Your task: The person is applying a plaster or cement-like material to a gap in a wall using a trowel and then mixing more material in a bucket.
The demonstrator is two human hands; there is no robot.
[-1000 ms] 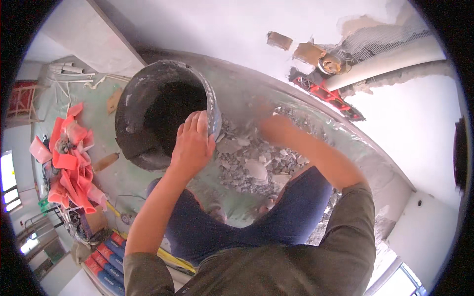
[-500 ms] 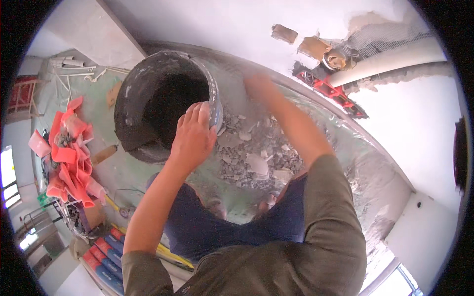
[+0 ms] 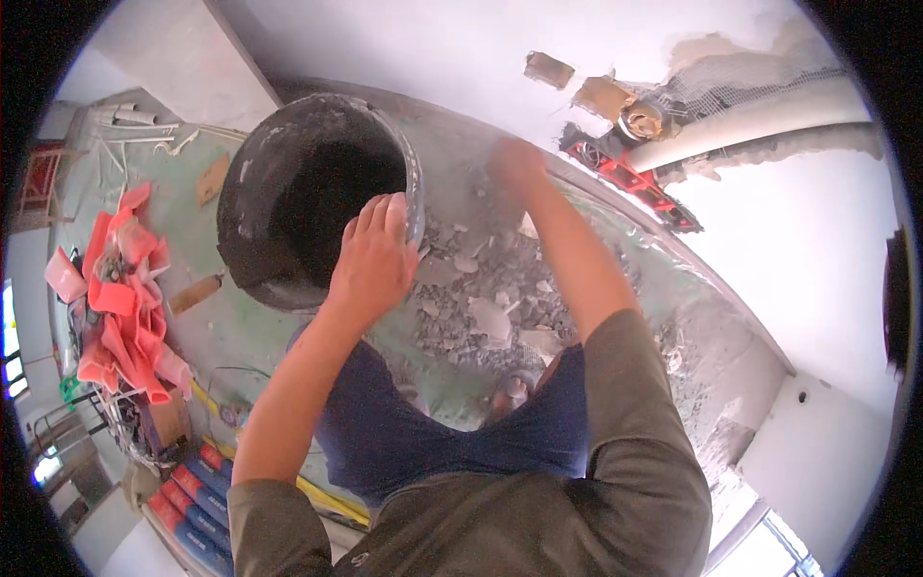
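Note:
A large black bucket (image 3: 261, 173) leans over on the floor, its dark inside facing me. My left hand (image 3: 373, 252) is closed over the bucket's near right rim, fingers hooked inside the wall. To the right of the bucket, my right hand (image 3: 517, 171) is out over the dusty floor beside the wall's foot. Motion smears its fingers, so whether they hold anything is hidden. Broken rubble (image 3: 481, 298), grey chunks and pale flakes, lies spread between the bucket and my feet.
Crumpled pink-red sheeting (image 3: 125, 298) is heaped at the left. Blue and red rolls or packs (image 3: 197, 505) lie at lower left. A red plastic frame (image 3: 635, 178) and a white pipe (image 3: 740, 130) are at the wall on the right. A brown cylinder (image 3: 195, 294) lies left of the bucket.
My right hand has shifted slightly to the right, still blurred. My left hand keeps its grip on the bucket rim. The whole view has shifted a little.

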